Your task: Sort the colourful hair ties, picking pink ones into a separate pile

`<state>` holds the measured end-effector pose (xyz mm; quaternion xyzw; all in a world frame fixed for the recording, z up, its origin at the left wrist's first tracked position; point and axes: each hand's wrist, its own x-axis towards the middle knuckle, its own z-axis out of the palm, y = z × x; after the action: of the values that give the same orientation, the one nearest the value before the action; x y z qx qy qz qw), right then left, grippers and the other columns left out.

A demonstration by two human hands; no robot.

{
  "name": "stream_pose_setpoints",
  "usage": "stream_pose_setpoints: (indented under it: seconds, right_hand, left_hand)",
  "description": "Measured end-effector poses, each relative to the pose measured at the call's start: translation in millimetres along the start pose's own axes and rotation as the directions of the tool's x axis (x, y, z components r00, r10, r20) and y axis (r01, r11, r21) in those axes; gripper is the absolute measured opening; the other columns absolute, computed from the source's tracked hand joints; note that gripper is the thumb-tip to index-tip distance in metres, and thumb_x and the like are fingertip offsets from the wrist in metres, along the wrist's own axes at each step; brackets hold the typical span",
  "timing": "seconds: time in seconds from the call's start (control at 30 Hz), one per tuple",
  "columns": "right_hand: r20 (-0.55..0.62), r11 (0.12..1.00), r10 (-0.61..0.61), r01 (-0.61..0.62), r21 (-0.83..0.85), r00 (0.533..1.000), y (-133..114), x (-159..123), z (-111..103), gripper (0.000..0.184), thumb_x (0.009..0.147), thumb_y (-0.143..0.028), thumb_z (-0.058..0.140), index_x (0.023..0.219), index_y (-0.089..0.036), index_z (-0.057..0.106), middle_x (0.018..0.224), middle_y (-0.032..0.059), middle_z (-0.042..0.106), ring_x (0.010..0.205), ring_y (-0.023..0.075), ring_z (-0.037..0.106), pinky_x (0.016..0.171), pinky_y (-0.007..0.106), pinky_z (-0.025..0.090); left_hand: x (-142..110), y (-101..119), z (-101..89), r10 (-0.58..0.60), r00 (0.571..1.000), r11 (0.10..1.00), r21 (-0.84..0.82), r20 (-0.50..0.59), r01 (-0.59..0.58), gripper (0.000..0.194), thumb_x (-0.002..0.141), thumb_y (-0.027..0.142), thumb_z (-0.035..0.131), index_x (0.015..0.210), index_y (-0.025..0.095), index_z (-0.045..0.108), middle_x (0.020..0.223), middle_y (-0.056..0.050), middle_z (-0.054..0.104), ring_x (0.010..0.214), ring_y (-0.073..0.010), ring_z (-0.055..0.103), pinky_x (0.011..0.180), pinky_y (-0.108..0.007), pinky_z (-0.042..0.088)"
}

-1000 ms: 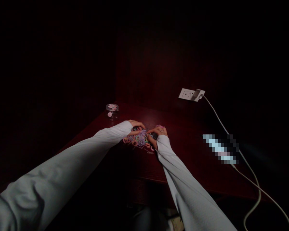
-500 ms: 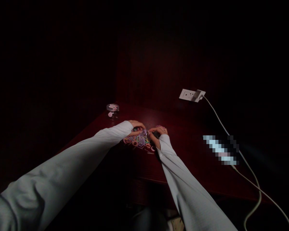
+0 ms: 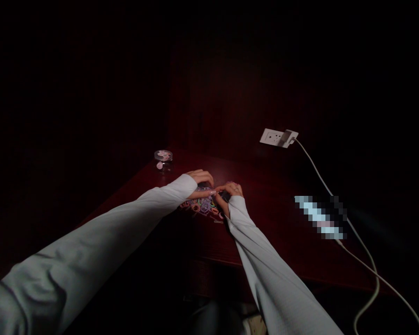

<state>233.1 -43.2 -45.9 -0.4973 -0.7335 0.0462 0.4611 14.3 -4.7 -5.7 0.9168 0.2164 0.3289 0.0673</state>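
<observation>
A pile of small colourful hair ties [image 3: 205,204] in purple, pink, orange and green lies on the dark red table [image 3: 209,242]. Over its far left part is my left hand [image 3: 200,180], fingers curved and its thumb stretched apart from them; nothing shows in its grasp. My right hand [image 3: 232,190] bends in from the right, thumb and forefinger close together at the pile's edge. Whatever they pinch is too small to make out. The fingertips of both hands nearly meet, and the hands hide part of the pile.
A clear round jar [image 3: 163,161] with pink decoration stands at the table's back left. A phone-like device [image 3: 319,217], blurred out, lies to the right with a white cable [image 3: 363,265] on it. Behind is a wall socket [image 3: 274,137] with a charger plugged in.
My left hand has lifted slightly and shifted right, its fingers more raised and its thumb now reaching across the pile toward my right fingertips. My right hand has barely moved.
</observation>
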Motion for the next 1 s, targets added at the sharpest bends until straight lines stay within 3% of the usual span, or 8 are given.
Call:
stream_pose_setpoints:
  seconds: [0.23,0.5,1.0]
  right_hand:
    - [0.010,1.000,-0.014,0.014,-0.002,1.000,-7,2,-10,0.010,0.088,-0.034,0.073,0.086,-0.027,0.080,0.090,0.0046,0.073,0.097,0.0265,0.062,0.094,0.042,0.047]
    - [-0.026,0.999,0.033,-0.033,0.000,0.999,-8,1,-11,0.010,0.087,-0.035,0.074,0.083,-0.027,0.079,0.090,0.0039,0.072,0.096,0.0264,0.062,0.107,0.048,0.043]
    - [-0.009,0.999,0.041,-0.041,0.005,0.999,-7,2,-11,0.010,0.087,-0.035,0.074,0.084,-0.027,0.078,0.092,0.0048,0.074,0.096,0.0266,0.063,0.107,0.048,0.044]
  left_hand:
    - [-1,2,2.3,-0.007,0.999,0.999,0.040,0.039,0.005,0.018,0.102,0.032,0.062,0.097,0.020,0.075,0.113,-0.005,0.078,0.103,-0.0195,0.068,0.097,-0.032,0.048]
    - [-4,6,-8.0,-0.065,0.993,0.991,0.124,0.095,0.053,0.013,0.099,0.027,0.063,0.100,0.022,0.074,0.115,-0.003,0.079,0.108,-0.0206,0.067,0.092,-0.032,0.042]
    - [-4,10,-9.4,-0.045,0.993,0.993,0.114,0.109,0.032,0.025,0.100,0.045,0.067,0.109,0.023,0.075,0.119,-0.004,0.078,0.110,-0.0212,0.067,0.093,-0.033,0.041]
